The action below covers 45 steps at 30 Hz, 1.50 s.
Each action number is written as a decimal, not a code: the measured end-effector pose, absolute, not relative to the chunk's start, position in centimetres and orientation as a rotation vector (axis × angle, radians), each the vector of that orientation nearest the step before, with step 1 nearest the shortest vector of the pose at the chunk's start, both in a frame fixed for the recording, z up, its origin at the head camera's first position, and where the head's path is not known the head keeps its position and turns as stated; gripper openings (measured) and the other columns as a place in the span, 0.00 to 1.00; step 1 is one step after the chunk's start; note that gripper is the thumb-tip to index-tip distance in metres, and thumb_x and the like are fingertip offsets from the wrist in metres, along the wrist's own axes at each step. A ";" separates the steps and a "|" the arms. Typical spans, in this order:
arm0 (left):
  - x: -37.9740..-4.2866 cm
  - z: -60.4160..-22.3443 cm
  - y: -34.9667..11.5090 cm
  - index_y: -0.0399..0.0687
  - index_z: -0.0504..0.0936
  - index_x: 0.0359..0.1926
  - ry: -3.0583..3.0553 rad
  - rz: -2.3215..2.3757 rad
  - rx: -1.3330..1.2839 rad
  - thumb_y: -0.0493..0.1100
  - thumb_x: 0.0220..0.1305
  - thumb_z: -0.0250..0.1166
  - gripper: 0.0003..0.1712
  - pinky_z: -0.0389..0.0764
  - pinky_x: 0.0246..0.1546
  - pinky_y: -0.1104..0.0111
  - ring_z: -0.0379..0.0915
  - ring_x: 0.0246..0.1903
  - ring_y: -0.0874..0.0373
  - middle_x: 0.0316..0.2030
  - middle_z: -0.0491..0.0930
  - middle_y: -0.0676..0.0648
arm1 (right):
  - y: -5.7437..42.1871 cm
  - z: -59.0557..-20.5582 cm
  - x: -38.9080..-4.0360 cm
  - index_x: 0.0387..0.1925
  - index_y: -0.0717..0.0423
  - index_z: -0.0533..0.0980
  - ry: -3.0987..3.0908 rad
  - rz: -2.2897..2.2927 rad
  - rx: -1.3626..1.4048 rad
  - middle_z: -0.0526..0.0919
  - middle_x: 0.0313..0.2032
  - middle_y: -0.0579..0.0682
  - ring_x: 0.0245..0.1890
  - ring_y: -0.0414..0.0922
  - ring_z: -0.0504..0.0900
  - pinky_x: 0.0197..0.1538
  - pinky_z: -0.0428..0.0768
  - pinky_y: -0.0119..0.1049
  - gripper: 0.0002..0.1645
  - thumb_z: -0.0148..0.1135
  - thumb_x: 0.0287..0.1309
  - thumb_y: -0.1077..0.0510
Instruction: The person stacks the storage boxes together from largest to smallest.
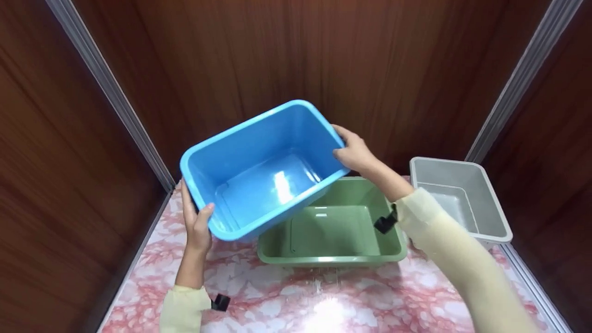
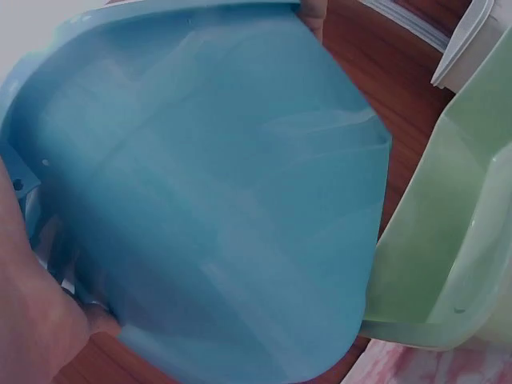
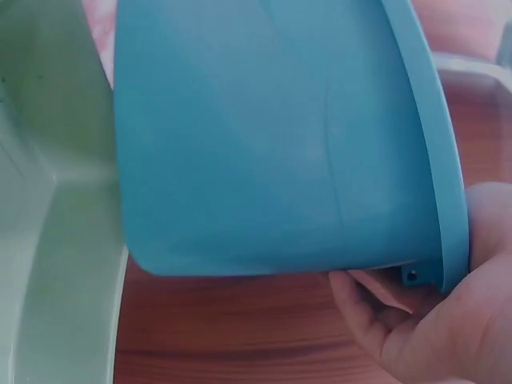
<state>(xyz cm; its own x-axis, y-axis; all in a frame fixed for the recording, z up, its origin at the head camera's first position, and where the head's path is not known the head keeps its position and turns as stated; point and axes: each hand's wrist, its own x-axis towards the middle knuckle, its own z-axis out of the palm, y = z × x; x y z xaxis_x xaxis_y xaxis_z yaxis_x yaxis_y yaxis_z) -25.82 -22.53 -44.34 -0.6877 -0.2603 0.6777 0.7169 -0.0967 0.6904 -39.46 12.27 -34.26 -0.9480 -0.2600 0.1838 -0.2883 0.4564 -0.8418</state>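
A blue plastic bin point(image 1: 259, 180) is held up and tilted, its inside turned toward the head camera and bare. My left hand point(image 1: 198, 224) grips its left short rim, thumb over the edge and fingers behind the wall. At the right short side my right hand point(image 1: 355, 150) holds the rim, with fingers bent under the lip in the right wrist view. Below and partly behind the blue bin, a green bin point(image 1: 333, 260) stands on the table. The outer wall of the blue bin point(image 2: 224, 192) fills most of the left wrist view.
A grey bin point(image 1: 497, 199) stands at the right, beyond my right sleeve point(image 1: 458, 249). The table point(image 1: 249, 286) has a pink and white marbled surface. Dark wood panels point(image 1: 277, 55) with metal corner strips point(image 1: 111, 92) close in the back and both sides.
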 end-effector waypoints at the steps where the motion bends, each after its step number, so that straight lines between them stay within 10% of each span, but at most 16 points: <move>1: -26.2 -43.9 -22.5 0.40 0.38 0.76 -1.510 -1.885 -0.527 0.30 0.55 0.51 0.50 0.49 0.67 0.47 0.41 0.71 0.42 0.75 0.41 0.43 | 12.7 -33.9 -39.1 0.72 0.49 0.61 -2.653 1.530 0.484 0.73 0.60 0.56 0.55 0.53 0.73 0.55 0.72 0.53 0.44 0.51 0.51 0.70; 29: -31.5 -35.6 -21.8 0.70 0.35 0.76 -2.174 -2.385 -0.494 0.30 0.56 0.55 0.56 0.73 0.52 0.48 0.51 0.67 0.39 0.74 0.39 0.43 | 19.1 -30.2 -34.4 0.72 0.57 0.58 -2.745 1.401 0.139 0.68 0.63 0.62 0.59 0.59 0.69 0.57 0.70 0.58 0.43 0.51 0.51 0.69; 45: -33.1 -34.1 -17.7 0.53 0.45 0.76 -2.462 -2.098 0.009 0.34 0.62 0.60 0.47 0.73 0.51 0.45 0.62 0.63 0.38 0.69 0.57 0.39 | 21.0 -32.0 -32.0 0.70 0.63 0.52 -2.786 1.390 0.134 0.63 0.65 0.65 0.61 0.64 0.66 0.60 0.65 0.62 0.38 0.47 0.57 0.68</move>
<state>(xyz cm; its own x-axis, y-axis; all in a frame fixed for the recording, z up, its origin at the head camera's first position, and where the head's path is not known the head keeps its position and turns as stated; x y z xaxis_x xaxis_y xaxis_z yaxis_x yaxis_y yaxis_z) -33.07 -17.72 -34.07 -0.9957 0.0559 -0.0741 -0.0644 0.1603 0.9850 -31.98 21.02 -31.96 -0.9960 -0.0660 0.0609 -0.0883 0.5983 -0.7964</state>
